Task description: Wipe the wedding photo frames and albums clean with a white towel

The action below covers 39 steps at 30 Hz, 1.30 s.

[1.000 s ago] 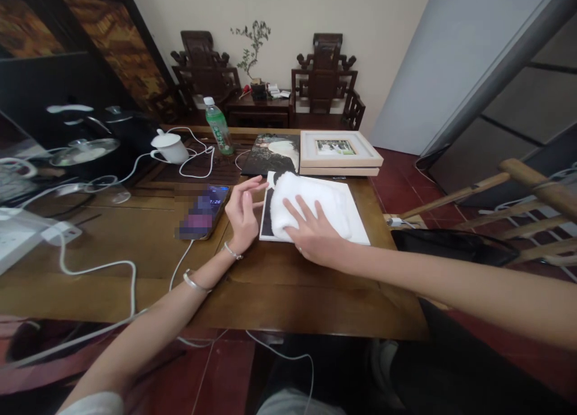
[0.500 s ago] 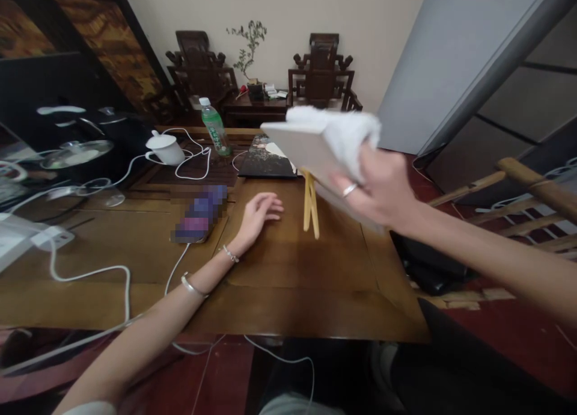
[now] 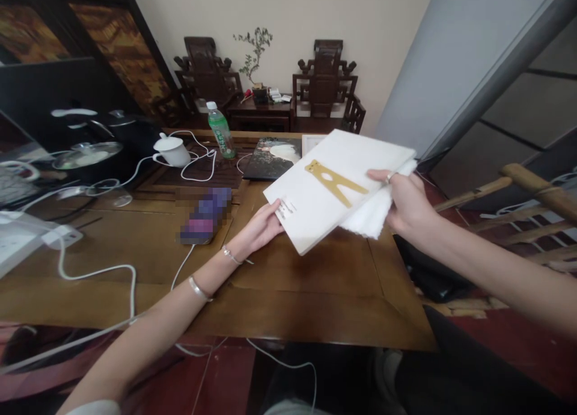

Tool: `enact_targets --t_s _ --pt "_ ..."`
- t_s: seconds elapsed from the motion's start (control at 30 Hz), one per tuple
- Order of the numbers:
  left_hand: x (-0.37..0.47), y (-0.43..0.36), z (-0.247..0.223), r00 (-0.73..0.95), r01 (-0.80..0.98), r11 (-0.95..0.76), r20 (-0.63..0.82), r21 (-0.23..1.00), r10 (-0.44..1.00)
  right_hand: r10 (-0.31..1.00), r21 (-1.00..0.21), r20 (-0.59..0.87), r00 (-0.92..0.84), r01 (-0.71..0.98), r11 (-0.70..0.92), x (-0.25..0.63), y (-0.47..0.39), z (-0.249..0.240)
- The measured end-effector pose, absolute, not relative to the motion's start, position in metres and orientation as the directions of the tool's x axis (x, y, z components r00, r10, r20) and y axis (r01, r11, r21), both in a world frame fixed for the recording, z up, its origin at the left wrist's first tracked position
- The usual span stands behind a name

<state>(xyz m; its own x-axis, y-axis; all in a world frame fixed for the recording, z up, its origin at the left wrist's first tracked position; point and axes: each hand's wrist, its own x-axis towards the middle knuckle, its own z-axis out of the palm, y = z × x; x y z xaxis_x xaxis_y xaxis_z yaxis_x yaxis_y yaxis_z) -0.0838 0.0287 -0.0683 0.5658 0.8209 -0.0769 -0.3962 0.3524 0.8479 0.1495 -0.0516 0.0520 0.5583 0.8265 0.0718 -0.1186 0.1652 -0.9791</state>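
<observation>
A white book (image 3: 311, 213) is held tilted above the table between my two hands. On its upper face is a yellow long-legged bear figure (image 3: 331, 180); small dark print marks the left corner. My left hand (image 3: 265, 225) grips that corner, thumb on top and fingers underneath. At the opposite edge, my right hand (image 3: 408, 201) has its thumb on the cover and its other fingers below. A white cloth (image 3: 369, 219) is bunched in the right hand and hangs out under the book.
The wooden table (image 3: 288, 307) bears a phone (image 3: 205, 216) on a cable, a dark picture-covered book (image 3: 270, 159), a green-labelled bottle (image 3: 220, 132), a lidded white cup (image 3: 172, 150), a glass-lidded pot (image 3: 88, 156) and a power strip (image 3: 63, 236). A wooden chair (image 3: 536, 186) stands at right.
The book has turned so its bear-marked face shows upward; earlier the yellow legs hung below its edge. My left hand, free before, now grips a corner. The cloth is now beneath.
</observation>
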Motion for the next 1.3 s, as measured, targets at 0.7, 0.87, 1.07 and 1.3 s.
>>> enact_targets --t_s 0.7,0.87,1.07,1.3 --pt "-0.093 0.041 -0.045 0.233 -0.290 0.508 -0.456 0.811 0.859 0.786 0.073 0.367 -0.498 0.858 0.509 0.214 -0.076 0.016" --pt "-0.094 0.043 -0.050 0.235 -0.249 0.481 -0.429 0.841 0.872 0.731 0.140 0.206 -0.651 0.759 0.636 0.193 -0.090 -0.014" --pt "-0.094 0.043 -0.051 0.223 -0.196 0.472 -0.430 0.859 0.875 0.794 0.086 0.083 -0.602 0.798 0.596 0.180 -0.096 -0.031" --pt "-0.095 0.044 -0.054 0.195 -0.079 0.433 -0.412 0.898 0.890 0.813 0.060 0.083 -0.577 0.817 0.573 0.175 -0.093 -0.037"
